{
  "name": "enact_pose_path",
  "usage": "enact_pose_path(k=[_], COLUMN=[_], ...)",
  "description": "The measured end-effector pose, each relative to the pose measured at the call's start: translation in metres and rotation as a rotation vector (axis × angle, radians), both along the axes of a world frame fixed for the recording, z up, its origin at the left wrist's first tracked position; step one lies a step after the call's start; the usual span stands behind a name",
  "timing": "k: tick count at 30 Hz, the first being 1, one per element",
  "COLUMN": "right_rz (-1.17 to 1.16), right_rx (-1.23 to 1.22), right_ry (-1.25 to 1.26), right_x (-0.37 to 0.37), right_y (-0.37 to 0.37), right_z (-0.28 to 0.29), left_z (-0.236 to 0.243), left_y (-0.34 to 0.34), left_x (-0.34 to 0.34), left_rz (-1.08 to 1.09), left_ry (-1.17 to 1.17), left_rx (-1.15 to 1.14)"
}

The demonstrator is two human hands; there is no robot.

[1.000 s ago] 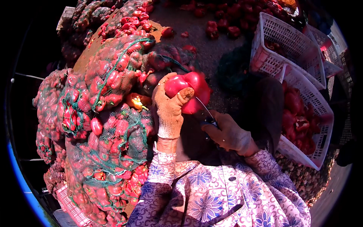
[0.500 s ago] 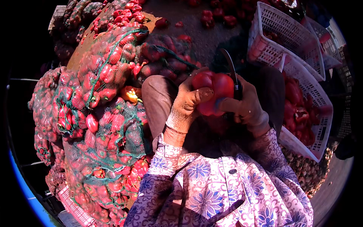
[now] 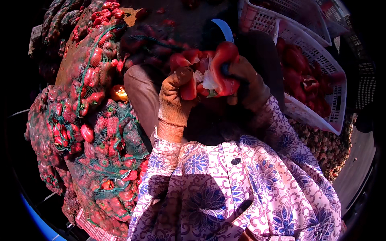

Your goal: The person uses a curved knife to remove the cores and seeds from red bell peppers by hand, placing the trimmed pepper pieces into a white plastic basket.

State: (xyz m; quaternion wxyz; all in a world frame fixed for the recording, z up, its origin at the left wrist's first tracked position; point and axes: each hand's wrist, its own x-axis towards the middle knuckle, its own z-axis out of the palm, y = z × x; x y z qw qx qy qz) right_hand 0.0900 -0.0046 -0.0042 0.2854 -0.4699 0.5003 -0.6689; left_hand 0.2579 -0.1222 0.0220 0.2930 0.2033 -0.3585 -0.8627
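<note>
A large red bell pepper (image 3: 223, 68) is split open above my lap, with its pale core and seeds showing. My left hand (image 3: 174, 98), in a brown work glove, is closed on the pepper's left part, the thumb pressed against it. Closed on the right part is my gloved right hand (image 3: 250, 82), lying mostly in shadow. A knife with a curved blade (image 3: 225, 30) sticks up beyond the right hand, which grips it along with the pepper; the handle is hidden.
Green mesh bags (image 3: 94, 76) full of red peppers are heaped on my left, with a yellowish pepper piece (image 3: 119, 93) beside them. At right, a white plastic crate (image 3: 341, 100) holds opened red peppers, next to another crate (image 3: 257, 14). Pale scraps (image 3: 321, 150) lie below it.
The pepper was whole and is now broken open, its inside exposed. My hands have turned it and spread its parts. The whole view has shifted, bringing the crates higher.
</note>
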Motion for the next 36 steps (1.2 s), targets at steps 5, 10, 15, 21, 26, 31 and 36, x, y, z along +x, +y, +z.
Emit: enact_pose_path(k=[5, 10, 15, 21, 26, 31, 36], right_rz=[0.064, -0.254, -0.6, -0.753, -0.66, -0.517, -0.542], right_rx=[0.274, 0.291, 0.216, 0.307, 0.322, 0.3, 0.33], right_ry=[-0.624, -0.375, -0.233, 0.129, -0.017, -0.032, -0.401], right_x=[-0.006, -0.037, -0.08, -0.094, -0.098, -0.111, -0.127], right_y=[0.004, 0.053, 0.105, 0.114, 0.116, 0.124, 0.142], right_z=[0.062, 0.078, 0.076, 0.032, 0.048, 0.038, 0.033], left_z=[0.008, 0.02, 0.032, -0.004, -0.021, -0.032, -0.016], left_y=[-0.014, -0.014, 0.022, 0.074, 0.082, 0.096, 0.098], left_x=[-0.039, -0.115, -0.197, -0.194, -0.203, -0.212, -0.216], left_rz=[0.055, -0.104, -0.326, -0.734, -0.744, -0.702, -0.854], left_ry=[-0.065, -0.044, -0.147, 0.023, -0.051, -0.11, -0.275], left_rx=[-0.174, -0.383, -0.762, -0.082, -0.271, -0.178, 0.187])
